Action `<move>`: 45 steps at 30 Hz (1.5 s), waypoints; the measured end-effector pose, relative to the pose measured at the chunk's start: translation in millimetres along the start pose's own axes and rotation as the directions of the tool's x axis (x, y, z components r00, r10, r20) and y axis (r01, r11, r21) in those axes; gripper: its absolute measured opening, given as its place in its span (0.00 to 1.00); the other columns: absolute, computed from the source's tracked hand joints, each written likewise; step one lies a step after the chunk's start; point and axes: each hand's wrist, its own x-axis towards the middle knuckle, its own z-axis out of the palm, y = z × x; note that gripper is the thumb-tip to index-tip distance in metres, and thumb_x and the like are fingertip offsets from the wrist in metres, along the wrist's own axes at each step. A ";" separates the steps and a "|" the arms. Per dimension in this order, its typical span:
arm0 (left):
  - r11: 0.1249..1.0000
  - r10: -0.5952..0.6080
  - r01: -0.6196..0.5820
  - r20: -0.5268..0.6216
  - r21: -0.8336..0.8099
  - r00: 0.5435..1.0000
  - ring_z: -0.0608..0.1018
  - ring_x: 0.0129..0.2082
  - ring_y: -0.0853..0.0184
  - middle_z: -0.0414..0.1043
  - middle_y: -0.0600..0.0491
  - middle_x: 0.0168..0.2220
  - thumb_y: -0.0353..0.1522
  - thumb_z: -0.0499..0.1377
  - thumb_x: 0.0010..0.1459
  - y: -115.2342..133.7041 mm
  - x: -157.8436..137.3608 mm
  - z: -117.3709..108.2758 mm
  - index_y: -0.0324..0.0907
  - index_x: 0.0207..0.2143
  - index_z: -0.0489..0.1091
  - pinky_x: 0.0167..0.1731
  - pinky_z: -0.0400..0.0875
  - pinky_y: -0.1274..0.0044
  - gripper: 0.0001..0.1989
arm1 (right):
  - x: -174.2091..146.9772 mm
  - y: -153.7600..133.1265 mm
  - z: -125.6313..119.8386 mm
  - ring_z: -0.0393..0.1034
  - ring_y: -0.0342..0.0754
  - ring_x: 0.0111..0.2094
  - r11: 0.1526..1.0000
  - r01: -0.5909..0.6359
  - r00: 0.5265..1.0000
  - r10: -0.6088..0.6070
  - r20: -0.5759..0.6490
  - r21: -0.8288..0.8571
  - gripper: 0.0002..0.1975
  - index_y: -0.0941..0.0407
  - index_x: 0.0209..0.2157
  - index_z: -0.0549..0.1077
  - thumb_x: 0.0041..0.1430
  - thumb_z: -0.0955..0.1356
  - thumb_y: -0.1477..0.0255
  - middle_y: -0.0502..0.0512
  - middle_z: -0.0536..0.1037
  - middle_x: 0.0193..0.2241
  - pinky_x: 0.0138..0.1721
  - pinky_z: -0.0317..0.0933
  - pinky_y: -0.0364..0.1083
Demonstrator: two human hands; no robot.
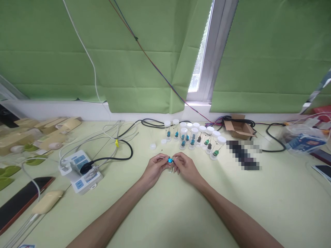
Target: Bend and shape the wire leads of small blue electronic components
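Note:
A small bright blue piece (pixel 170 160) sits between the fingertips of both hands, just above the table. My left hand (pixel 154 169) is closed, pinching it from the left, and a thin metal pin (pixel 159 157) sticks out past those fingers. From the other side, my right hand (pixel 186 167) pinches the same piece with its fingers curled. Beyond the hands stand several small transparent vials (pixel 191 142) with white caps, holding blue, green or dark pieces on thin stems. Two loose white caps, one of them a round cap (pixel 153 146), lie just behind my left hand.
A white power strip (pixel 84 172) with plugs and cables lies to the left. Beige parts (pixel 49 134) and a dark phone-like slab (pixel 23 199) are farther left. An open cardboard box (pixel 239 129) and a plastic bag (pixel 305 137) stand at the back right.

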 end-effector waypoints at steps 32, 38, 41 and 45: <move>1.000 -0.020 0.020 -0.034 0.001 0.999 0.76 0.28 0.70 0.75 0.49 0.29 0.32 0.67 0.47 4.0 -0.1 2.9 0.36 0.30 0.74 0.33 0.71 0.77 0.09 | 1.4 -4.6 0.5 0.67 0.43 0.20 1.000 -0.020 1.000 0.020 0.006 0.006 0.15 0.55 0.38 0.66 0.63 0.59 0.58 0.48 0.70 0.21 0.22 0.62 0.42; 1.000 -0.014 0.014 -0.028 -0.002 1.000 0.76 0.27 0.70 0.75 0.50 0.28 0.32 0.68 0.46 4.2 0.7 3.2 0.37 0.30 0.74 0.34 0.71 0.77 0.10 | 0.2 -4.3 -0.1 0.70 0.43 0.23 0.999 0.012 1.000 -0.012 -0.006 -0.039 0.14 0.55 0.40 0.67 0.58 0.65 0.59 0.52 0.73 0.31 0.25 0.64 0.43; 1.000 -0.004 0.004 -0.014 0.003 1.000 0.76 0.27 0.70 0.74 0.51 0.29 0.33 0.68 0.47 3.8 0.9 2.6 0.37 0.30 0.73 0.34 0.71 0.78 0.10 | -0.9 -4.1 -1.1 0.71 0.43 0.26 0.997 0.034 0.999 -0.034 -0.009 -0.073 0.14 0.55 0.42 0.67 0.56 0.67 0.63 0.54 0.72 0.37 0.29 0.66 0.44; 1.000 -0.010 0.010 -0.016 0.003 1.000 0.76 0.27 0.70 0.74 0.51 0.28 0.33 0.67 0.47 4.1 0.1 3.0 0.37 0.30 0.73 0.35 0.71 0.77 0.09 | -0.9 -3.7 -1.2 0.70 0.42 0.25 0.998 0.035 0.999 -0.035 0.003 -0.049 0.15 0.54 0.43 0.66 0.56 0.67 0.63 0.53 0.71 0.37 0.28 0.66 0.44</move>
